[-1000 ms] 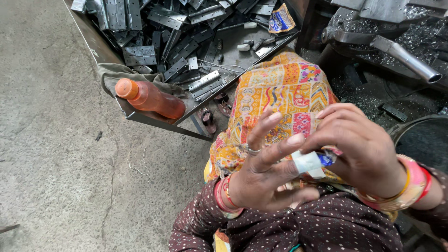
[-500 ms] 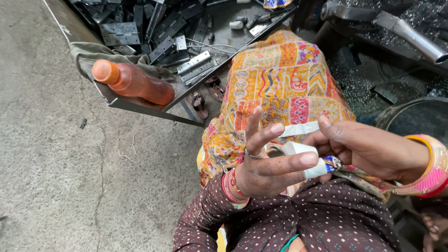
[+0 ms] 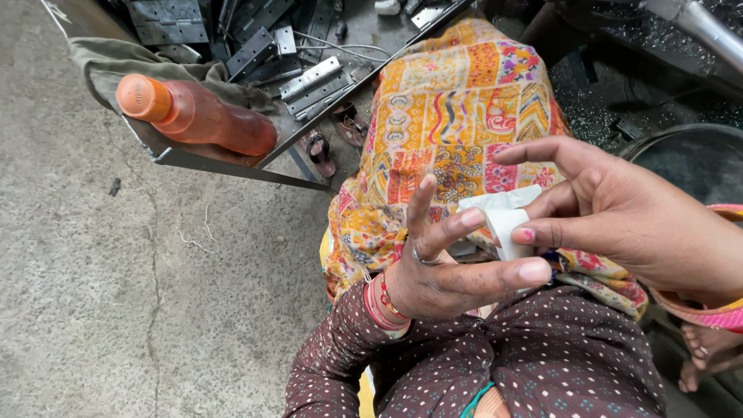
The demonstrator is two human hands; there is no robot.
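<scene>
White tape roll (image 3: 507, 228) pinched in right hand (image 3: 619, 213), loose strip toward splayed, unclenched left hand (image 3: 441, 271).

A small metalworking workshop: flat grey steel hinge plates (image 3: 309, 77) lie heaped on a low metal-framed work table (image 3: 232, 164) at the far left, above a cracked bare concrete floor (image 3: 93, 294). Dark filings, apparently metal swarf (image 3: 596, 108), cover the ground at the far right beside a round dark metal tub (image 3: 689, 159).
</scene>
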